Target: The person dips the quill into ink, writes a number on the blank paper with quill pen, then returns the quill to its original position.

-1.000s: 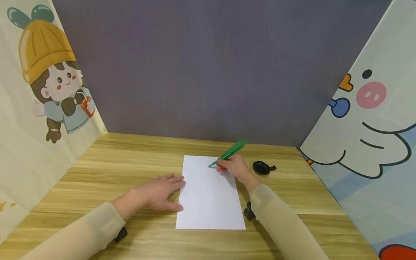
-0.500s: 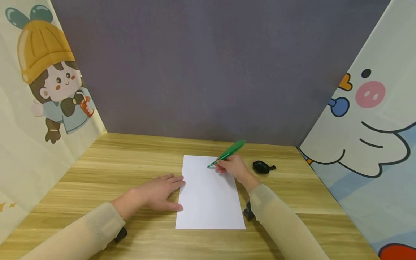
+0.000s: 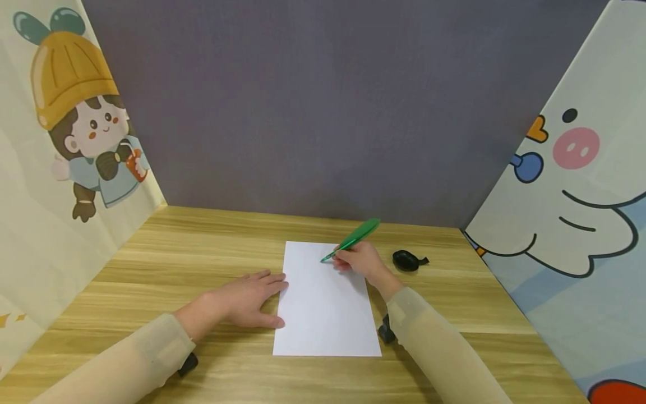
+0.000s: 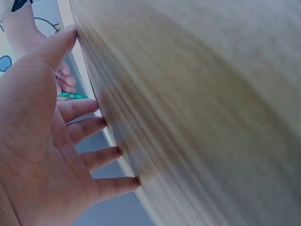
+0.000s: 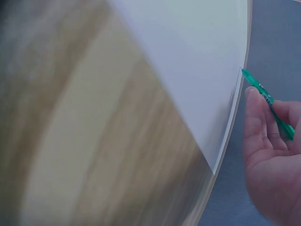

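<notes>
pen (image 3: pixel 351 241) grip hidden by right hand (image 3: pixel 360 261)

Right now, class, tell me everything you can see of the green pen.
The green pen is slim, with a broad leaf- or feather-shaped green top and a narrow pointed tip; it looks like plastic. It slants, top up and away from the person, tip down at the upper part of the white sheet of paper. The right hand grips it low on the barrel. Whether any marks have been made on the sheet cannot be told.
</notes>
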The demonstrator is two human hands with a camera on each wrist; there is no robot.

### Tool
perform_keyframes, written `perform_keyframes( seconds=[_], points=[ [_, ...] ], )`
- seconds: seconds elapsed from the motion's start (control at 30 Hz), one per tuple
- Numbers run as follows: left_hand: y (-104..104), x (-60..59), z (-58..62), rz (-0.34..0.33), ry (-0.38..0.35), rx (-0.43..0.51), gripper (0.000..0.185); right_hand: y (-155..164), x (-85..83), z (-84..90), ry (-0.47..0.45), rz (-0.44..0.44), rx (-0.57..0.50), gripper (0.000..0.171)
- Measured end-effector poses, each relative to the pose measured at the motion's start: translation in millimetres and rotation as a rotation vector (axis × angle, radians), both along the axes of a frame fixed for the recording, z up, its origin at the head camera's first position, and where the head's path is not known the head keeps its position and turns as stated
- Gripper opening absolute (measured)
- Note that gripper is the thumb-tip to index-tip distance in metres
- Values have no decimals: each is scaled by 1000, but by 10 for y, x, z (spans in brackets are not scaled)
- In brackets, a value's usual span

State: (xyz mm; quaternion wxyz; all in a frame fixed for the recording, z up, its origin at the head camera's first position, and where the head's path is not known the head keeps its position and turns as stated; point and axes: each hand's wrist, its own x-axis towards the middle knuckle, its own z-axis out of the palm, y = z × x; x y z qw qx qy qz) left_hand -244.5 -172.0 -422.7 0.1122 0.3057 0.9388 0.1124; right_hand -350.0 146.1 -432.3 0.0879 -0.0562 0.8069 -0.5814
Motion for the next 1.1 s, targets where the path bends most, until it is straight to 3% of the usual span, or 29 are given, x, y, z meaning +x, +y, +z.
perform_keyframes(
  seconds=[1.1],
  points=[
    [6, 7, 10, -3, -2, 0, 94, -15, 26, -5, 36, 60, 40, 25]
  ],
)
